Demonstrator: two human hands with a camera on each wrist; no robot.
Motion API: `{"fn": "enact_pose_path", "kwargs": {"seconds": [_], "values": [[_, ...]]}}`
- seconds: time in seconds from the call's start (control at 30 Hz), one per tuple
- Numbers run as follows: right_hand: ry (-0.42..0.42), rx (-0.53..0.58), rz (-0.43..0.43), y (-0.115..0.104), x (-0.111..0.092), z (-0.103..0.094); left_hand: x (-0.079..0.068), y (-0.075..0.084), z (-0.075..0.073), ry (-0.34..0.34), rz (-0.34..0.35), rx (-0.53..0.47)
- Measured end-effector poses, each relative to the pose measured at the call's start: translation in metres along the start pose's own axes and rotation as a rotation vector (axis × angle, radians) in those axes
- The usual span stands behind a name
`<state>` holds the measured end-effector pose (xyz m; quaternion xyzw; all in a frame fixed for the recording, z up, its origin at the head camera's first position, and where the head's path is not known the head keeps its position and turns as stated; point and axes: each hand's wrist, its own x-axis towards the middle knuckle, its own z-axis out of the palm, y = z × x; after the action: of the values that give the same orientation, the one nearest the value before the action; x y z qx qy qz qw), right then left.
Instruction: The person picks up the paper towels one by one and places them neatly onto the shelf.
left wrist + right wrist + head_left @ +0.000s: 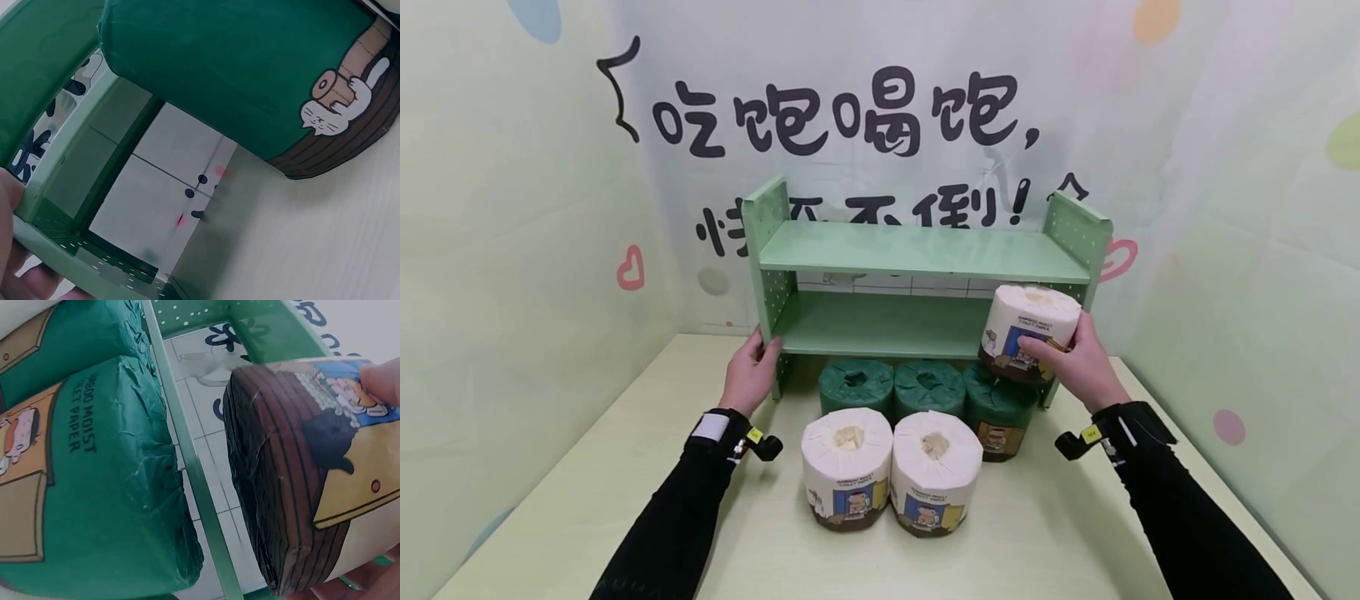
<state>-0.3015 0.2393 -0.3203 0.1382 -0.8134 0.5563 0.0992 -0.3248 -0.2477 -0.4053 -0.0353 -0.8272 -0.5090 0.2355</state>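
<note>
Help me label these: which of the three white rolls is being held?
The white roll in the right hand, raised at the right end of the shelf; the other two white rolls stand on the table.

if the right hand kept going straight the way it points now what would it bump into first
Likely the green rack, near the right end of its lower shelf, with the white roll in the right hand leading; the remaining gap is hard to judge.

Toilet rolls (119, 481) w/ crinkly ppr wrap, smooth semi-gloss shelf (917, 250) (metal/plastic, can't tell), matt tabletop (1030, 525)
</note>
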Motion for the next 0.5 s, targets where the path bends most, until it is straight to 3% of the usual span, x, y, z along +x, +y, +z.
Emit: {"fn": "enact_pose_path", "kwargs": {"seconds": [0.5], "values": [[0.037, -0.071, 0.102, 0.008, 0.026, 0.009, 0.003, -0.003, -0.001, -0.015, 0.011, 0.003]]}}
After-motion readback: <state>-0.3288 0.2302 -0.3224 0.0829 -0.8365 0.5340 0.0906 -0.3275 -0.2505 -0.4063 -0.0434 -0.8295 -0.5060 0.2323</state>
